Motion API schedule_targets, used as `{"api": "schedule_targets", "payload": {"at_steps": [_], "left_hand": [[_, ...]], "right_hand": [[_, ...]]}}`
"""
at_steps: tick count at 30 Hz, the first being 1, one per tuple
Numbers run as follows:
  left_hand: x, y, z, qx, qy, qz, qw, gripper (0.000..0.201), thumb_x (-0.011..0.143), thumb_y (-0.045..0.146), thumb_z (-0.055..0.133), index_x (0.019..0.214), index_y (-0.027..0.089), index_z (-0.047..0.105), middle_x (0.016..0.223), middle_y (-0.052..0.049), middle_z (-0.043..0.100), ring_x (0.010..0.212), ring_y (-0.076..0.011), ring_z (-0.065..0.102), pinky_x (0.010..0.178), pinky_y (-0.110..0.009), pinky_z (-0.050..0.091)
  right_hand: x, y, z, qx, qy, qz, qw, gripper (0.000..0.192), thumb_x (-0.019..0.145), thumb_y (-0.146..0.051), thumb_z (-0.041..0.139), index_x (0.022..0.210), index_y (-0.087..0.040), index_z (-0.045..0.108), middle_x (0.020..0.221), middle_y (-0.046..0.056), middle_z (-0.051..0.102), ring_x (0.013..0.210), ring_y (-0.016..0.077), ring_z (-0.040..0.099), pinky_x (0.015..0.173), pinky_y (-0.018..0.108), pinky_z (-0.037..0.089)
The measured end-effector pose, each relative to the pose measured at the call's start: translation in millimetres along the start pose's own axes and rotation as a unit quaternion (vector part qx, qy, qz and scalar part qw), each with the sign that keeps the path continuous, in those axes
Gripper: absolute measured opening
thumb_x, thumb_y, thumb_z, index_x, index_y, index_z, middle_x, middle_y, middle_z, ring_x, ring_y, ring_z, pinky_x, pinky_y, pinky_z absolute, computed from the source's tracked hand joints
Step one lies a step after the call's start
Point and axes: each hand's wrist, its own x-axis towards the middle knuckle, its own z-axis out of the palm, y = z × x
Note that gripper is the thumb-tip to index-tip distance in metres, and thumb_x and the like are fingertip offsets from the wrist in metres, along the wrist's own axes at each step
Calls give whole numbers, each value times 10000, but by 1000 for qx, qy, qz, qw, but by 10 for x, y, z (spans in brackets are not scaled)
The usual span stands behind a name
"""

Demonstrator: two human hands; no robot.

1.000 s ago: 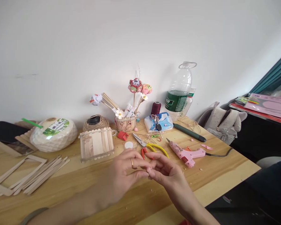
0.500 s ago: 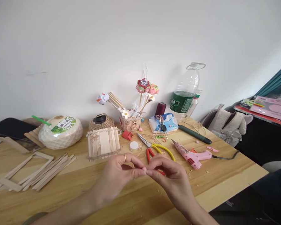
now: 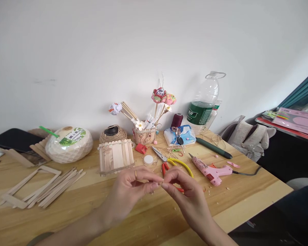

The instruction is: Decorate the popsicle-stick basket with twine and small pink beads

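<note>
Tiny thing hidden between fingertips [image 3: 157,185]

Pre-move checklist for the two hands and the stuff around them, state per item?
1. Left hand and right hand fingertips meet above the table: ok.
2. What is pinched between them: cannot tell, too small.
3. Pliers lie just behind the hands, unheld: ok.
4. Glue gun lies flat right of the hands, nozzle pointing away: ok.
5. Glue gun hot or cold: cannot tell.
6. Loose sticks lie left, apart from the hands: ok.
</note>
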Motion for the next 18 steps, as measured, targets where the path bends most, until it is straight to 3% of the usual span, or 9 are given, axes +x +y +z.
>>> {"api": "schedule_targets", "payload": {"at_steps": [5, 12, 18], "left_hand": [[1, -7, 12, -52, 27, -110, 992, 129, 648, 162, 722, 738, 248, 753, 700, 13, 729, 661, -106, 626, 611, -178, 498], [13, 1, 18, -98, 40, -123, 987, 63, 629, 193, 746, 686, 220, 754, 646, 5, 722, 603, -98, 617, 559, -171, 499], [7, 30, 24, -158, 38, -156, 974, 92, 595, 235, 784, 667, 191, 749, 606, 11, 677, 587, -78, 576, 544, -150, 479]], "right_hand": [[-1, -38, -17, 32, 2, 4, 999, 122, 814, -246, 600, 704, -203, 570, 686, -19, 557, 634, 111, 515, 569, 218, 416], [-27, -65, -73, 35, 41, -22, 998, 110, 829, -241, 579, 722, -211, 577, 687, -22, 546, 642, 108, 509, 569, 211, 407], [-17, -98, -61, -39, 51, -68, 996, 95, 835, -181, 565, 746, -212, 577, 697, -27, 563, 648, 98, 520, 577, 199, 420]]}}
